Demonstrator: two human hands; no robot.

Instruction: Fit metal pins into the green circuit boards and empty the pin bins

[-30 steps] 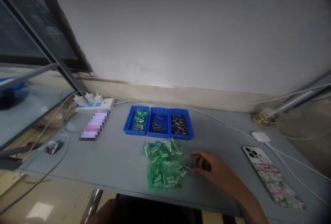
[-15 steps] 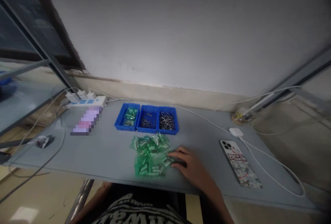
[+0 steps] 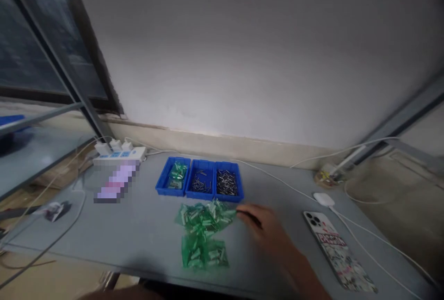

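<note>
Okay, we see the right hand [image 3: 267,228] in a narrow pose, fingers curled just beside the heap of green plastic bags [image 3: 204,235]; a thin dark sliver [image 3: 249,217] shows at the fingers, but we can't tell if it's held. The heap lies on the grey worktop [image 3: 138,240], just below three blue trays [image 3: 199,197]: small green bags left, metal pins middle, darker pins right. Left hand [image 3: 114,294] barely shows at the bottom edge, state unclear.

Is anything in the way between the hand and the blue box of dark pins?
No, nothing visible: only grey tabletop lies between the right hand and the rightmost blue tray. The green bags lie off to the hand's left.
</note>
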